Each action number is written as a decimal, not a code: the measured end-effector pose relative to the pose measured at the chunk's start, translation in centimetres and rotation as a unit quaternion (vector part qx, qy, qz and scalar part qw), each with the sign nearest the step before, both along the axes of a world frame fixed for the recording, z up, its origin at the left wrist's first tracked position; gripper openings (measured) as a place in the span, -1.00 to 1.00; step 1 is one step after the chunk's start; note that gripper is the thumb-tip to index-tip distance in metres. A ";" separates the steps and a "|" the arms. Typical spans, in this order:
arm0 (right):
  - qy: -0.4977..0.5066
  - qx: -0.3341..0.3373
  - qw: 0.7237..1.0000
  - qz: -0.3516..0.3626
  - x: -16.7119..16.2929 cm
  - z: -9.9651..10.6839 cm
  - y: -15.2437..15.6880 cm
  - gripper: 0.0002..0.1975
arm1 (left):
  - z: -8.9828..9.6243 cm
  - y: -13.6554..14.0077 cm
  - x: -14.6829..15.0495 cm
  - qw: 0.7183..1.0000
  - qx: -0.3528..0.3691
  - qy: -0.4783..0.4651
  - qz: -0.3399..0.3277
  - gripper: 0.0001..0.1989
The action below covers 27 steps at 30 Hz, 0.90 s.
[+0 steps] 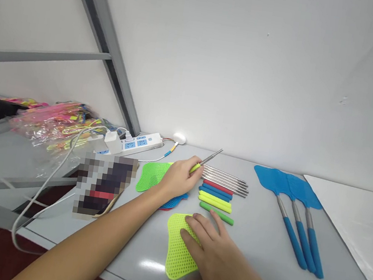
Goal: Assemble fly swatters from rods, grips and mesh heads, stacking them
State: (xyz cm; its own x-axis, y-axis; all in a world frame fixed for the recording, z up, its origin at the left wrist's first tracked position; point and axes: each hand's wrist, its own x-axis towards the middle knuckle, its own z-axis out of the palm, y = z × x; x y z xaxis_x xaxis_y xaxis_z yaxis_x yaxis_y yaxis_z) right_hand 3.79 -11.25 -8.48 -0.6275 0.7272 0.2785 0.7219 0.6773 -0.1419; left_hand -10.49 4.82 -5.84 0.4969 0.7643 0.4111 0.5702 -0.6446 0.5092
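Observation:
My left hand (179, 176) is closed on a fly swatter handle, a silver metal rod (212, 156) with a yellow-green grip (195, 167), its tip pointing up and right. Under and beside that hand lie a green swatter head (151, 177) and a blue swatter head (174, 203). Fingers spread, my right hand (217, 252) rests over a yellow-green mesh swatter head (176, 253) and hides its right side. Several loose metal rods (227, 180) lie just beyond. Nearer is a column of grips: red (217, 187), blue (215, 192), yellow (215, 201) and green (216, 213).
Three blue fly swatters (295, 222) lie at the right, beside a white sheet (353, 221). A power strip (144, 140) with cables and a pixelated phone-like object (107, 189) are at the left. Bagged colourful items (66, 124) sit behind the metal frame (105, 46).

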 end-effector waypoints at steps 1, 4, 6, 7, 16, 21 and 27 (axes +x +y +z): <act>-0.001 -0.013 1.000 0.007 0.0 0.0 0.0 -0.23 | 0.1 -0.1 0.0 1.000 0.004 0.004 -0.001 -0.78; 0.009 -0.052 0.998 0.019 0.0 -0.2 -0.1 -0.29 | 0.4 -0.5 0.1 0.999 0.027 0.028 -0.006 -0.78; 0.022 -0.071 0.997 0.016 0.0 -0.5 -0.1 -0.32 | 0.6 -0.8 0.1 0.997 0.055 0.054 -0.010 -0.79; 0.031 -0.078 0.996 0.013 0.0 -0.6 -0.1 -0.32 | 0.7 -1.0 0.1 0.995 0.069 0.069 -0.014 -0.79; 0.178 -0.102 0.978 -0.041 -0.3 -0.9 0.6 -0.08 | 1.0 -1.6 0.3 0.986 0.120 0.099 -0.063 -0.80; 0.284 -0.095 0.948 -0.114 -0.1 -0.1 0.6 -0.27 | 1.1 -1.5 0.3 0.989 0.086 0.106 -0.060 -0.80; 0.557 -0.065 0.803 -0.204 3.1 4.1 0.2 -0.82 | 1.0 -1.8 0.6 0.989 0.053 0.100 -0.097 -0.76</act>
